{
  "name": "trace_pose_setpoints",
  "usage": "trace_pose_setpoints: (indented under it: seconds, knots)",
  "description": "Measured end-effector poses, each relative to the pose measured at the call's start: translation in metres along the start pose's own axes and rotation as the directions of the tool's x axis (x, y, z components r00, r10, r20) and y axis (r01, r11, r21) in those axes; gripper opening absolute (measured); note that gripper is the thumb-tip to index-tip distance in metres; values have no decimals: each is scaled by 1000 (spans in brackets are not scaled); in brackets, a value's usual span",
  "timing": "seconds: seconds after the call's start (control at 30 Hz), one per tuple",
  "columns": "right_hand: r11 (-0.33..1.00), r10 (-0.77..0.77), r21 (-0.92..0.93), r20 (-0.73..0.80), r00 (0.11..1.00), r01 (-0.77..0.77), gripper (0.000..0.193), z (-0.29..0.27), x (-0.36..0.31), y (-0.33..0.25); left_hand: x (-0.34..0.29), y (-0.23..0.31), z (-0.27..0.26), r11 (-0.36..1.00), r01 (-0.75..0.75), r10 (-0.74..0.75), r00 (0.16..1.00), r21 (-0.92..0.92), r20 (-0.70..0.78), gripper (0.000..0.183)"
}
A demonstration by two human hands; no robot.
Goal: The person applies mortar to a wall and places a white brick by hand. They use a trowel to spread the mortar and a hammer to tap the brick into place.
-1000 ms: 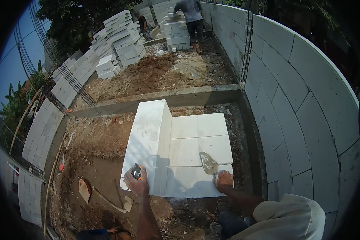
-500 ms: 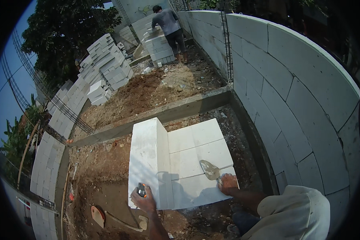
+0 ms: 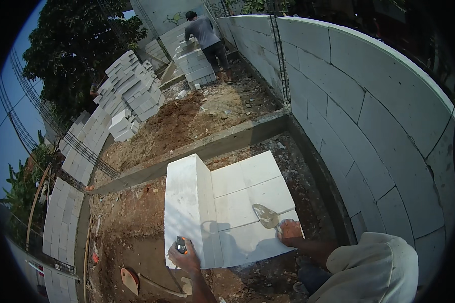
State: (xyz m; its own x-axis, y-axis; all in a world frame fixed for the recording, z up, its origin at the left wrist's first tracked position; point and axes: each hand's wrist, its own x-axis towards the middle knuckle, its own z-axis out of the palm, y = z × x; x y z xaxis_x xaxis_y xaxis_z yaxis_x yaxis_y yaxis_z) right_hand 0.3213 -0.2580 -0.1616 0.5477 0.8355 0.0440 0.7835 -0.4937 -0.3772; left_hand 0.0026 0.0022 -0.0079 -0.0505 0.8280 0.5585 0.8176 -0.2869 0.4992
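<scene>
My left hand (image 3: pixel 187 260) is closed around a small black and orange tape measure (image 3: pixel 181 244). It rests at the near end of a raised white block (image 3: pixel 181 197), which stands higher than the ones beside it. Flat white blocks (image 3: pixel 255 174) lie side by side to its right, with thin joints between them. On these, my right hand (image 3: pixel 290 232) grips the handle of a pointed trowel (image 3: pixel 266 216); grey residue marks its blade, which points away to the left. The trowel's handle is mostly covered by my fingers.
A block wall (image 3: pixel 369 131) rises along the right, with a concrete beam (image 3: pixel 222 139) crossing beyond the blocks. An orange-faced piece (image 3: pixel 130 281) and a curved wooden handle (image 3: pixel 159 287) lie on the soil. Farther off, a person (image 3: pixel 207 43) bends over stacked blocks (image 3: pixel 192 65).
The view has shifted slightly. The tape measure sits at a slightly different tilt in my left hand; my right hand and the trowel look still on the blocks.
</scene>
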Motion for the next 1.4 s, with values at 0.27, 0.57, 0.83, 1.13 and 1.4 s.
trace_pose_setpoints:
  seconds: [0.27, 0.57, 0.83, 1.13, 1.4]
  knots:
    - [1000, 3, 24, 0, 1000, -3, 40, -3, 1, -1, -1, 0, -1, 1000, 2, -2, 1000, 11, 11, 48]
    - [1000, 8, -9, 22, 1000, -8, 39, 1, 1, 0, 1, 0, -2, 1000, -14, 14, 1000, 26, 15, 51]
    - [1000, -18, -13, -55, 998, 17, 36, 10, 0, 5, 1, -5, 4, 1000, -5, 5, 1000, 25, 9, 50]
    - [1000, 5, 11, 35, 999, -5, 41, 4, 1, 3, 0, -8, 2, 999, 20, -20, 1000, 27, 19, 52]
    - [1000, -5, 2, 8, 1000, 5, 41, 6, 0, 4, -1, -12, 6, 1000, -12, 12, 1000, 21, -6, 49]
